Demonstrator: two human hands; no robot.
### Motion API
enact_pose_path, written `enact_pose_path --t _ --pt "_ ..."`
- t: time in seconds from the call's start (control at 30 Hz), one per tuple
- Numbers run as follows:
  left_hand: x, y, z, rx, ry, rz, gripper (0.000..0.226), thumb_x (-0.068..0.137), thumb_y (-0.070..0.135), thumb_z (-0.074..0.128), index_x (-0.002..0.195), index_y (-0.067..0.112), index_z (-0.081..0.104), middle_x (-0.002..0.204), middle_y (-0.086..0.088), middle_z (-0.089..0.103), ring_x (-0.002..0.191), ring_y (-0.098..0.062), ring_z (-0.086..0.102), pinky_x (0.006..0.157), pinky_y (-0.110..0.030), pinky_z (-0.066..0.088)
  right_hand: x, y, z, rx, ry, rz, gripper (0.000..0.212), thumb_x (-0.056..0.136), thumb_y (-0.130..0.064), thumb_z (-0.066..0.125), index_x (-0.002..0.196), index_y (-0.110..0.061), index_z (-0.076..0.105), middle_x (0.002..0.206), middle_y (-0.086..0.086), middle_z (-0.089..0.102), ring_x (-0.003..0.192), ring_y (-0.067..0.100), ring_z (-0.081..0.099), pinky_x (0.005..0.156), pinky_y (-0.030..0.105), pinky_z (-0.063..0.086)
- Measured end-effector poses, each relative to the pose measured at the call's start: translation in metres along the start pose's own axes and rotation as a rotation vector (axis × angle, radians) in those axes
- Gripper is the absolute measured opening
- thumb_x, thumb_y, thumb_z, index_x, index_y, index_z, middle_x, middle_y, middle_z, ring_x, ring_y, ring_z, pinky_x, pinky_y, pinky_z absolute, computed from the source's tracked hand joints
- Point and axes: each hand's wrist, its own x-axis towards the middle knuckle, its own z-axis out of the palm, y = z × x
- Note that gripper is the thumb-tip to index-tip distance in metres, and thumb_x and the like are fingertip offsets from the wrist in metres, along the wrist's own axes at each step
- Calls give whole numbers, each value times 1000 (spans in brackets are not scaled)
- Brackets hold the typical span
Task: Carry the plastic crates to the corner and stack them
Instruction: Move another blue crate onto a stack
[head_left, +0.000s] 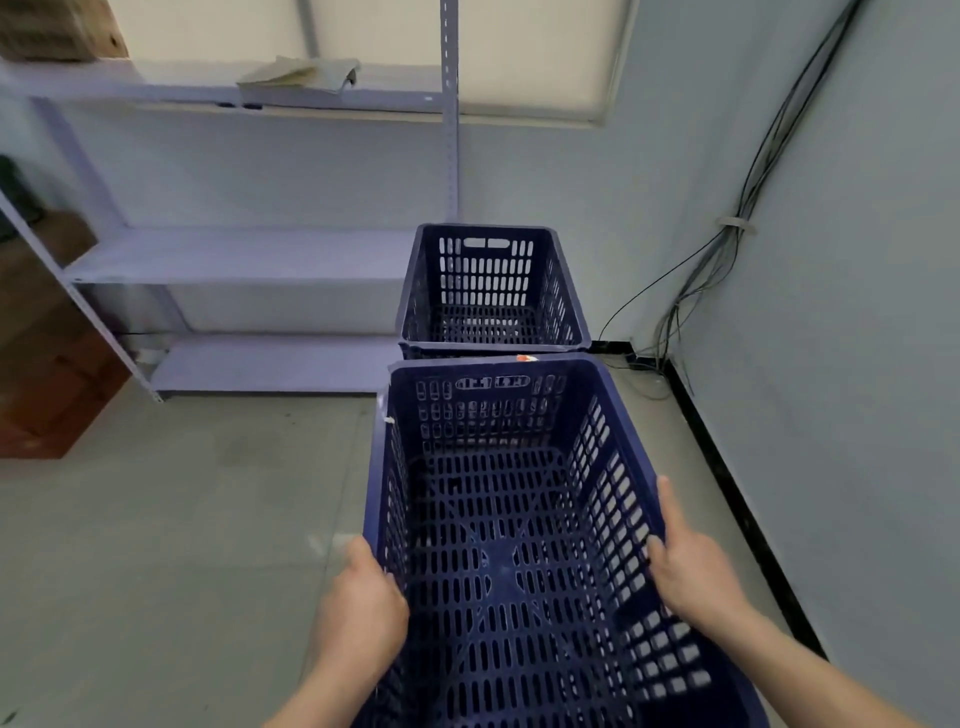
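Both hands clamp the near crate by its long side rims, the left hand on the left rim and the right hand on the right, thumbs over the top edge and the rest of the fingers hidden outside the walls. This crate is held near the viewer, its far end almost over the near rim of the far crate, which sits on the floor in the corner just right of the shelf. Likely trouble: the grip sits toward the near end, so the far end could dip and catch the lower rim, or the crate could go down skewed and jam instead of nesting. Cables hanging on the right wall could snag a wide swing. Both crates look empty, only slotted floors showing.
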Motion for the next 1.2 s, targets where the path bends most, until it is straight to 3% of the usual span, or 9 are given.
enact_pose_path --t 0.1,0.4,0.63,0.83,1.2 --pt "8 -4 -3 3 -3 25 10 104 18 39 96 18 33 75 0 60 59 -15 55 46 -29 36 -2 -4 4 22 6 -2 74 110 -22 38 165 -29 -12 64 1 59 52 15 50 43 23 31" --pt "35 -13 -8 37 15 62 6 102 14 40 99 15 35 79 -2 60 64 -20 59 53 -39 47 -6 -17 14 60 48 0 74 110 -20 38 166 -26 -10 63 1 60 52 14 51 40 20 30" --pt "42 -15 -12 28 13 91 7 102 14 39 99 17 33 77 0 59 63 -18 58 49 -34 45 -8 -21 18 73 63 8 74 109 -20 38 166 -26 -9 65 2 63 52 14 52 38 20 32" --pt "51 -17 -14 79 25 119 8 102 14 40 97 15 33 76 -2 59 65 -20 59 61 -43 56 -6 -24 22 103 54 11 74 109 -19 37 166 -28 -10 64 2 62 52 14 50 39 21 32" --pt "60 -13 -12 88 35 104 8 103 21 39 100 16 34 80 -1 59 66 -19 58 53 -36 48 5 -26 22 90 35 11 73 110 -20 34 165 -27 -13 68 6 62 55 17 52 45 27 35"
